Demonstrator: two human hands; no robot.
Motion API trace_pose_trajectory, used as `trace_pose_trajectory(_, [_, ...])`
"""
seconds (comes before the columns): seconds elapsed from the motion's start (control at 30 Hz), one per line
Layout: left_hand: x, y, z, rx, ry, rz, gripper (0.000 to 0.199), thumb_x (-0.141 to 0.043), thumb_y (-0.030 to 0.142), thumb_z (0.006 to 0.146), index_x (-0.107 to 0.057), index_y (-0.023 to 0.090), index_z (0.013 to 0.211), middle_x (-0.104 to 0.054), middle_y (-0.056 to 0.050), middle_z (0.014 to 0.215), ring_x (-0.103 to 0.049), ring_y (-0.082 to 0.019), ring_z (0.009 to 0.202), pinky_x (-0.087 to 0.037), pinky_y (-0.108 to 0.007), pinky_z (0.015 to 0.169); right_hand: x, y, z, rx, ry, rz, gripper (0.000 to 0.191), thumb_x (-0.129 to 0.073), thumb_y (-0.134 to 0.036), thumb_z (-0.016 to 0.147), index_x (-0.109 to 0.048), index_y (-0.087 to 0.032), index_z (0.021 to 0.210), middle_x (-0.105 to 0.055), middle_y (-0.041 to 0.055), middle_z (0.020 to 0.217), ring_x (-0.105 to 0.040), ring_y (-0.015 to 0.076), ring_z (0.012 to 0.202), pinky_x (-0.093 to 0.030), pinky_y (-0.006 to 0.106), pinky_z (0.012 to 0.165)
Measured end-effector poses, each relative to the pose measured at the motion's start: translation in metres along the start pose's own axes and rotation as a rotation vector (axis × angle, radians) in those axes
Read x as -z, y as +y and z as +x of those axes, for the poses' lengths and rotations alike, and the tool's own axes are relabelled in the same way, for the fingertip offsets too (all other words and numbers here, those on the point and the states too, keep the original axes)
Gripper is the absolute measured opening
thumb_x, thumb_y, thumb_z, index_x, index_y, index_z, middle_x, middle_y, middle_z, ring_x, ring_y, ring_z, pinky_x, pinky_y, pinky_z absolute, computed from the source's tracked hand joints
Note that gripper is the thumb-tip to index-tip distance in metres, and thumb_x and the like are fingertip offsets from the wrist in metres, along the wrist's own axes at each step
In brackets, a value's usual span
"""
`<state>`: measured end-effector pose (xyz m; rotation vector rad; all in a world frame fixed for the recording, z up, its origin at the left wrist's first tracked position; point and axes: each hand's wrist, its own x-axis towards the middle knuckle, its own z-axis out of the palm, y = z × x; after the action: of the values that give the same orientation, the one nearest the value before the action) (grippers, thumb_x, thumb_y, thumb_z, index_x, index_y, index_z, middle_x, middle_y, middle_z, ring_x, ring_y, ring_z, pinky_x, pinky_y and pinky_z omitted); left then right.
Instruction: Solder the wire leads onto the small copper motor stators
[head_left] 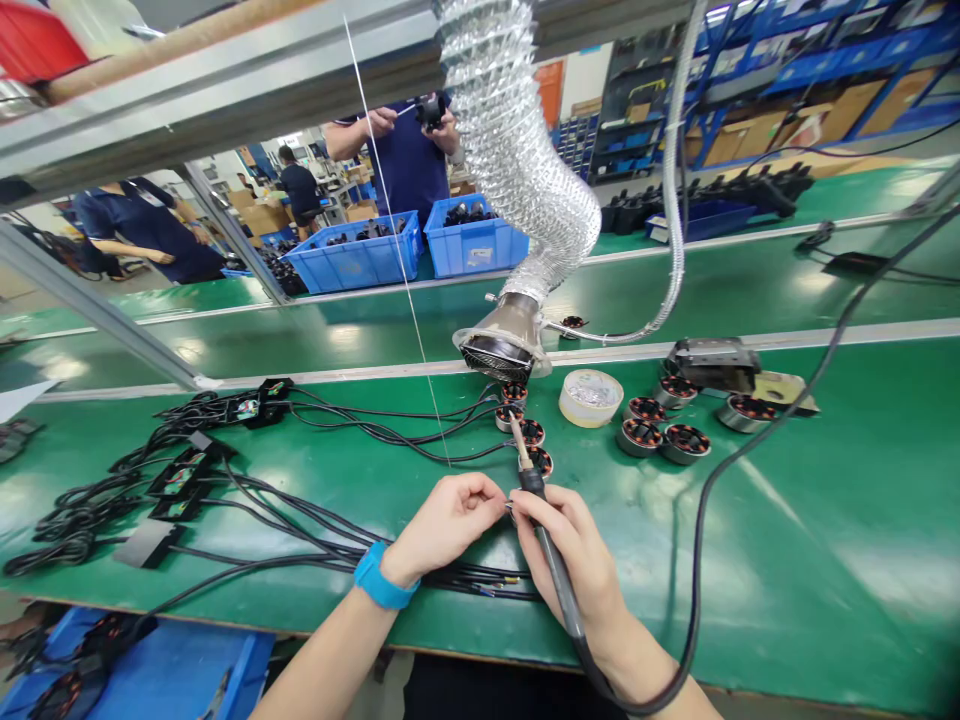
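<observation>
My right hand (574,560) holds a soldering iron (547,530), its tip pointing up and away toward the small motor parts (531,432) with copper windings. Beside it, my left hand (454,520), with a blue wristband (384,575), has thumb and index finger pinched together; what they hold is too small to name. The fingertips of both hands nearly meet just below the motor parts. Black cables (330,545) run from the left, passing beneath my left wrist, and their stripped coloured ends (506,585) lie between my hands.
A silver duct with a fume hood (504,340) hangs over the green bench (817,520). A round tub (591,398) and more motor parts (686,443) stand to the right. The iron's cord loops at right. Across the bench, a person (409,165) stands behind blue bins (360,262).
</observation>
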<state>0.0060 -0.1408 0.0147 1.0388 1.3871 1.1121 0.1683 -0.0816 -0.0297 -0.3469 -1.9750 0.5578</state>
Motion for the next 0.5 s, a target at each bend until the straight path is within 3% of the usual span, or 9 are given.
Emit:
trace_pose_trajectory(0.17, [0.0006,-0.002,0.0012,0.02,0.003,-0.059,0.038,-0.069,0.047,0.082,-0.061,0.01,0.082,-0.044,0.004,0.06,-0.031,-0.004,0.05,-0.023,-0.019,0.047,-0.0023,-0.0028,0.0015,-0.024,0.008,0.011,0.047,-0.053,0.001,0.093,-0.053,-0.019,0.135,-0.052,0.0081,0.111,-0.061,0.0125,0.096,-0.052,0.022,0.09])
trace_pose_trajectory(0.37, [-0.0018,-0.0062,0.004,-0.094,0.075,0.034,0.032,-0.065,0.041,0.086,-0.062,0.01,0.079,-0.056,-0.002,0.073,-0.045,-0.008,0.067,-0.037,-0.02,0.064,-0.0042,-0.0027,0.0043,-0.055,0.047,-0.001,0.041,-0.053,-0.001,0.094,-0.055,-0.02,0.13,-0.053,0.0074,0.11,-0.062,0.0124,0.093,-0.053,0.023,0.087])
trace_pose_trajectory(0.5, [-0.0019,-0.0081,0.0041,-0.11,0.101,0.086,0.029,-0.063,0.038,0.087,-0.061,0.011,0.078,-0.056,-0.002,0.073,-0.047,-0.01,0.07,-0.039,-0.022,0.069,-0.0022,-0.0017,0.0016,-0.073,0.06,-0.01,0.043,-0.054,-0.002,0.093,-0.054,-0.022,0.131,-0.053,0.0076,0.11,-0.062,0.0139,0.094,-0.053,0.025,0.087])
